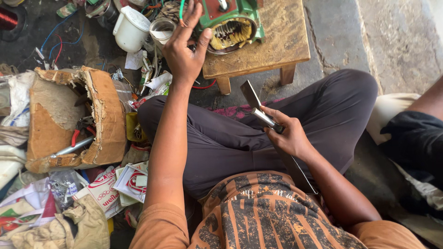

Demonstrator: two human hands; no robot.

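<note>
We are reaching our left hand (183, 48) up to the green metal motor housing (233, 20) sitting on the small wooden tabletop (277, 39); the fingers are spreading apart, the thumb touching the housing's rim beside the exposed copper windings (228, 33). Our right hand (288, 136) is closing around the handle of a long flat steel blade (252, 96) over our lap. The blade's long axis is running diagonally, its broad dark end pointing up and left toward the tabletop, its other end passing under the palm toward our shirt. The housing's top is cut off by the frame edge. A torn cardboard box (69, 120) with hard-to-identify tools is lying at our left.
</note>
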